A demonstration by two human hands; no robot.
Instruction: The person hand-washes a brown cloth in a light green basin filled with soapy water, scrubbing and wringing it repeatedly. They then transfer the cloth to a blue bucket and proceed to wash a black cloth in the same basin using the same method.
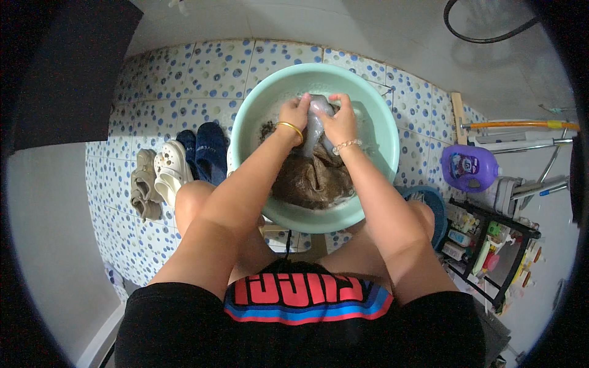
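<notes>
Floor [221, 67]: tiled, white with blue and grey dots.
Basin [381, 132]: pale green, round, on the floor; suds along its inner wall.
Rack [491, 216]: black, by the floor's right edge, loaded with bottles.
Brown cloth [313, 181]: wet, bunched in the basin, toward its near rim.
Tub [438, 214]: blue, partly hidden by the right knee, just beside the basin's near right rim.
Jug [469, 167]: purple, handled, near the floor's right edge.
Footwear, toward the floor's left edge: navy slippers [211, 153], white clogs [172, 161], beige sandals [144, 178].
Grey cloth [316, 110]: wet, raised between the hands over the basin's far half; whether joined to the brown cloth, cannot tell.
Left hand [294, 113]: closed on the grey cloth's left side.
Right hand [339, 122]: gripping its right side, thumb on top.
Bangle [289, 126]: gold, left wrist.
Bracelet [348, 146]: beaded, right wrist.
</notes>
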